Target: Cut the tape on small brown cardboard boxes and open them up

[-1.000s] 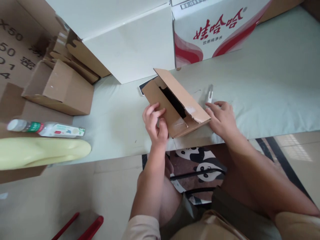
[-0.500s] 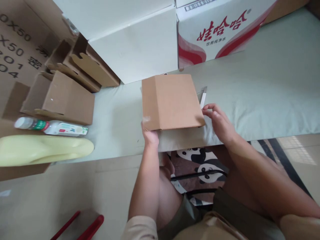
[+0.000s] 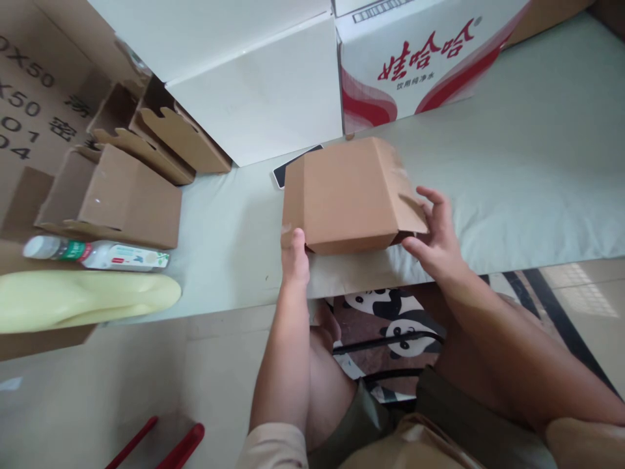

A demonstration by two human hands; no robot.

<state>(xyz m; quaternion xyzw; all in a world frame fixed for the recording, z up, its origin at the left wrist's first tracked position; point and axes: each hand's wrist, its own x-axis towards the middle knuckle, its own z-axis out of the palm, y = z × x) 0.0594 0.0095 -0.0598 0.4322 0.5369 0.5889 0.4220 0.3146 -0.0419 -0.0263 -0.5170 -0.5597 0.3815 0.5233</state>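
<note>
A small brown cardboard box (image 3: 342, 192) rests near the front edge of the pale green table (image 3: 512, 176), its lid down and a side flap sticking out at the right. My left hand (image 3: 294, 255) grips its near left corner, thumb on the front wall. My right hand (image 3: 434, 238) holds the right end, fingers spread over the side flap. A dark phone (image 3: 286, 170) lies flat just behind the box, partly hidden by it.
Folded brown boxes (image 3: 117, 195) stand at the left with a plastic bottle (image 3: 97, 254) and a pale yellow object (image 3: 83, 299). A large white box (image 3: 254, 85) and a red-and-white printed carton (image 3: 420, 58) line the back. Red handles (image 3: 161, 443) lie on the floor.
The box was tilted open a second ago; its lid came down flat. Now the right side flap is bent over and my right hand has moved onto it, covering the white item beside it.
</note>
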